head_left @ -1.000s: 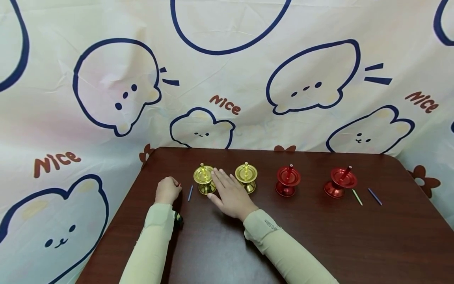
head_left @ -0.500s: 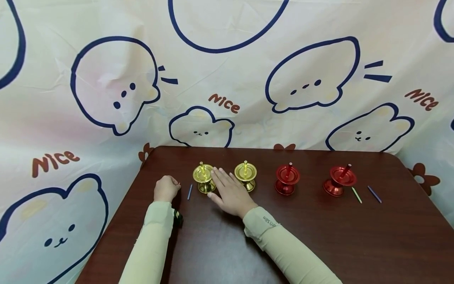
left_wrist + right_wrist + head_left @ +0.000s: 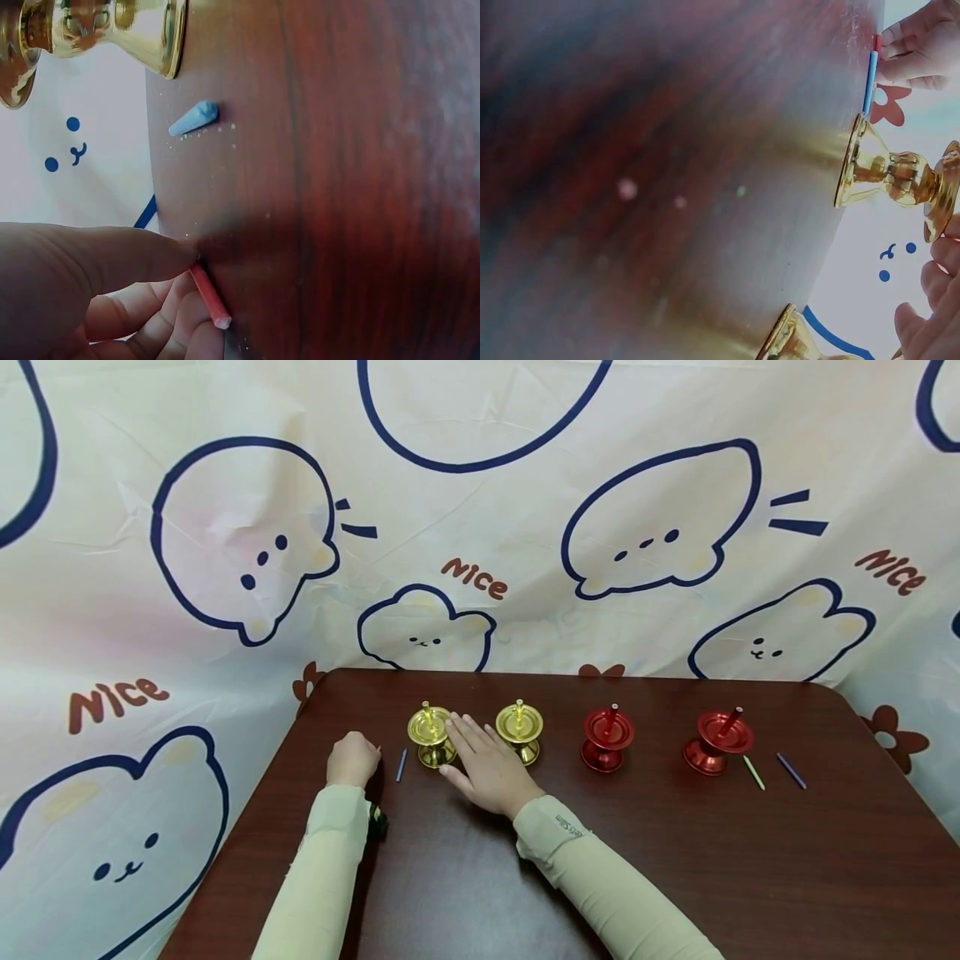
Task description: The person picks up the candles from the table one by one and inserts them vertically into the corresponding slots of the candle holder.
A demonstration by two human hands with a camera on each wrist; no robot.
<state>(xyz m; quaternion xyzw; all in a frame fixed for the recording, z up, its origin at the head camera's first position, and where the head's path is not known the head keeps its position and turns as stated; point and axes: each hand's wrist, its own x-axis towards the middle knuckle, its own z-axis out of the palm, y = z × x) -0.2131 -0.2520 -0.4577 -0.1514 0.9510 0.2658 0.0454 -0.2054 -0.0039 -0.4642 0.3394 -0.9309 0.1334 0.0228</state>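
Observation:
My left hand [image 3: 352,760] is low over the left side of the table and pinches a thin red candle [image 3: 211,298] between thumb and fingers. A blue candle [image 3: 401,766] lies on the wood just right of that hand. Two gold candle holders [image 3: 432,758] [image 3: 521,723] stand upright, each with a slim yellow stick rising from its dish. Between them, my right hand [image 3: 491,772] is spread palm down with straight fingers. Its fingertips are right at the dish rim of the left gold holder, as the right wrist view also shows.
Two red candle holders [image 3: 607,740] [image 3: 722,739] with red sticks stand farther right on the brown table [image 3: 675,877]. Beside the last one lie a green candle [image 3: 754,773] and a purple-blue candle [image 3: 792,772]. A printed cloth [image 3: 525,510] hangs behind the table. Small crumbs dot the wood near the left hand.

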